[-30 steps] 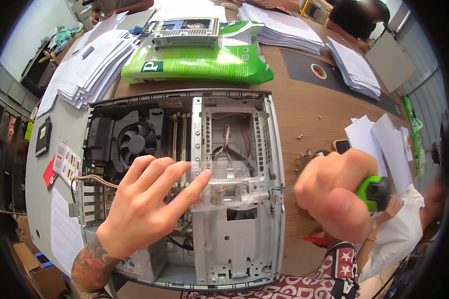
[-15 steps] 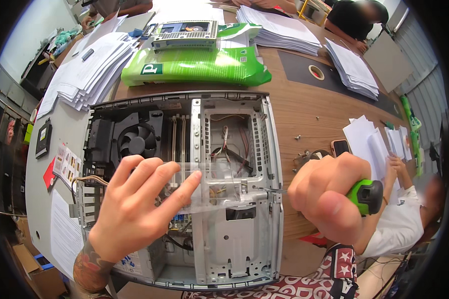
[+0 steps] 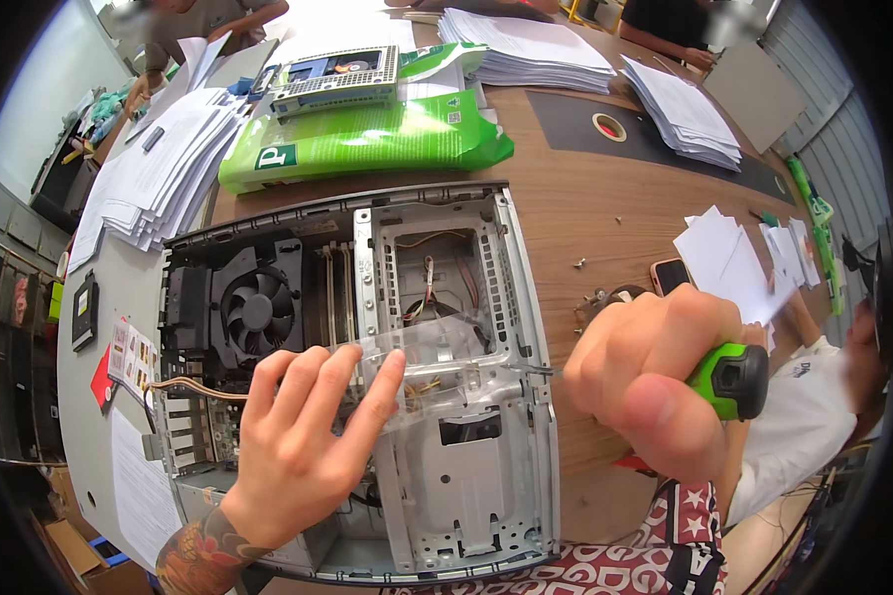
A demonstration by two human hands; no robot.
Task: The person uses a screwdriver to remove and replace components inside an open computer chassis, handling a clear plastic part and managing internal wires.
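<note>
An opened desktop computer case (image 3: 486, 456) lies flat before me, its black cooling fan (image 3: 258, 309) at the left and a metal drive bay frame at the right. Over the bay, a clear plastic piece (image 3: 432, 349) sits under the index fingertip of my left hand (image 3: 308, 441); the fingers are stretched out and the thumb is hidden. My right hand (image 3: 655, 382) is wrapped round the handle of a green and black screwdriver (image 3: 732, 382). Its thin metal shaft points left, over the case's right edge beside the plastic piece.
Behind the case lies a green paper package (image 3: 367, 144) with a metal drive cage (image 3: 337, 79) on top. Paper stacks (image 3: 174, 169) flank it. Loose screws (image 3: 580, 264), a phone (image 3: 670, 275) and a tape roll (image 3: 609, 127) are on the right. Other people sit around the table.
The view has shifted, so the case appears a little further left. Relative to it, my left hand and the plastic piece have moved slightly right. My right hand still grips the screwdriver.
</note>
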